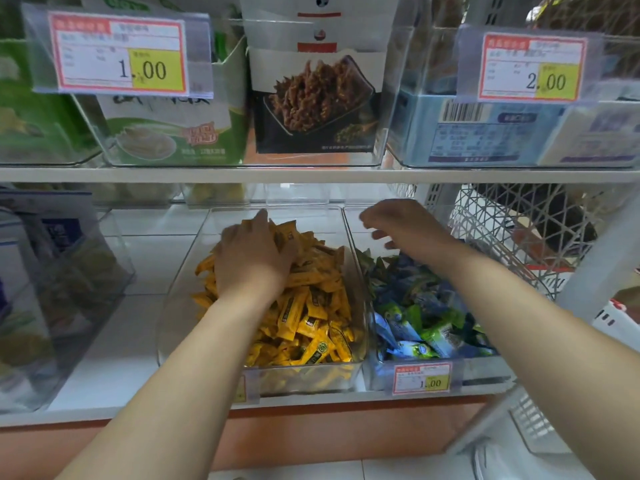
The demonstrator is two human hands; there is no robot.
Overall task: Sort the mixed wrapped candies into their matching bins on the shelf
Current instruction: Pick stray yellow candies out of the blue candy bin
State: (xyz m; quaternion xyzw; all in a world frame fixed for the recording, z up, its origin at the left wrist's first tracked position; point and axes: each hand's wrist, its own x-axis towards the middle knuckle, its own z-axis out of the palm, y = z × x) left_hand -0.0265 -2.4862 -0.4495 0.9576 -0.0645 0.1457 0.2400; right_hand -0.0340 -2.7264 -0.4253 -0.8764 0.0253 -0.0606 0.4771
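L hand point(254, 259) is digging into yellow candies point(311, 306), fingers point(280, 249) buried so grip unclear, R hand point(398, 226) hovering loose-fingered, empty over blue/green candies point(426, 317); best lifting strays singly, not scooping.

Yellow candies point(311, 306) — blue-green candies point(419, 320)

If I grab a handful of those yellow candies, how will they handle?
The yellow candies look small and light. Their glossy wrappers probably slide, so some may slip out. Heaped loose in the bin, the pile likely shifts when pushed.
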